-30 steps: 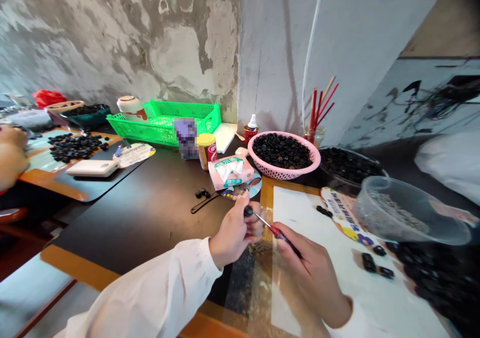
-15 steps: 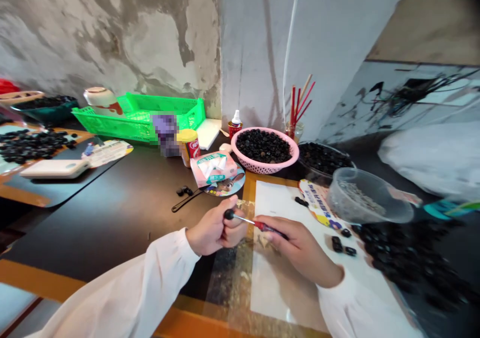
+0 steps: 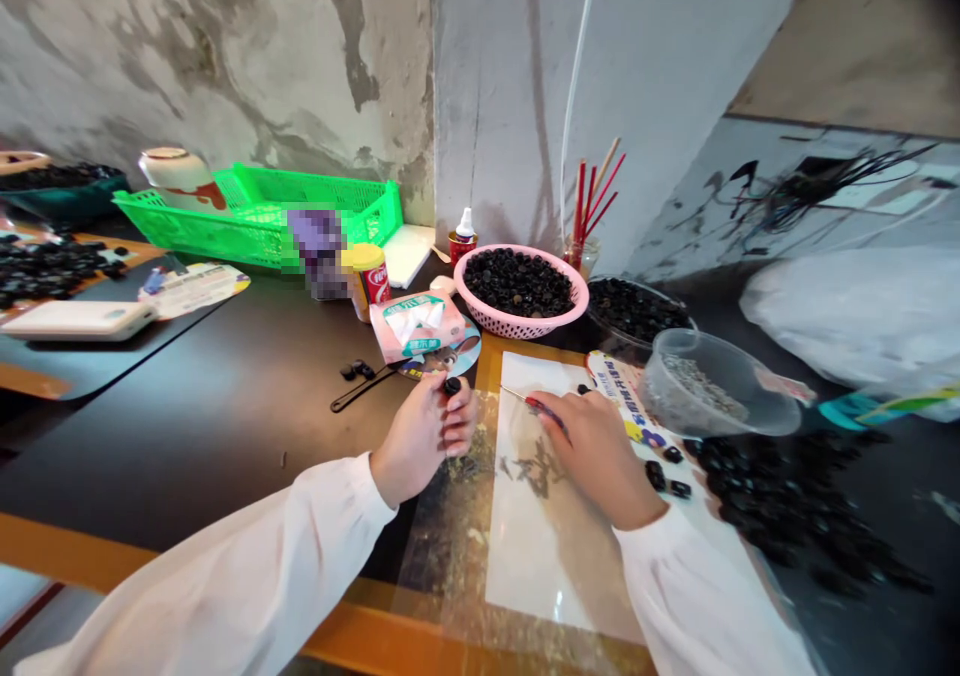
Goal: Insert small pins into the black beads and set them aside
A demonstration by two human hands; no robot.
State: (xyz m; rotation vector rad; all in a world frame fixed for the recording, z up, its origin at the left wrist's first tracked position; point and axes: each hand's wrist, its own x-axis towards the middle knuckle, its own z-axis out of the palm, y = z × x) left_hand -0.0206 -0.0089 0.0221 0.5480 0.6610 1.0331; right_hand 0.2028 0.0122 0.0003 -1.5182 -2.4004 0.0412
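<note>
A person's left hand (image 3: 418, 438) pinches a small black piece (image 3: 452, 386) at the near side of a cluttered desk (image 3: 187, 406), just left of a white sheet (image 3: 551, 516). The right hand (image 3: 596, 448) closes around a small screwdriver (image 3: 544, 408) with a red handle, its thin metal shaft pointing left toward the black piece, the tip near it but not touching. The two hands are close together but apart. The black piece looks light and hard, and small enough to slip, so it seems best held by its edges; the stiff screwdriver looks easiest to control by its handle.

More black pieces (image 3: 656, 474) lie just beyond the right hand, and a loose heap of black pieces (image 3: 787, 496) spreads across the dark surface to the right. On the far side, a pink plastic basket (image 3: 577, 296) is filled with similar pieces, beside a clear plastic bowl (image 3: 675, 341) of grey fragments. A black-handled tool (image 3: 367, 388) lies on the desk left of the left hand, near a tissue packet (image 3: 420, 321). A green plastic crate (image 3: 255, 221) stands against the far wall.
</note>
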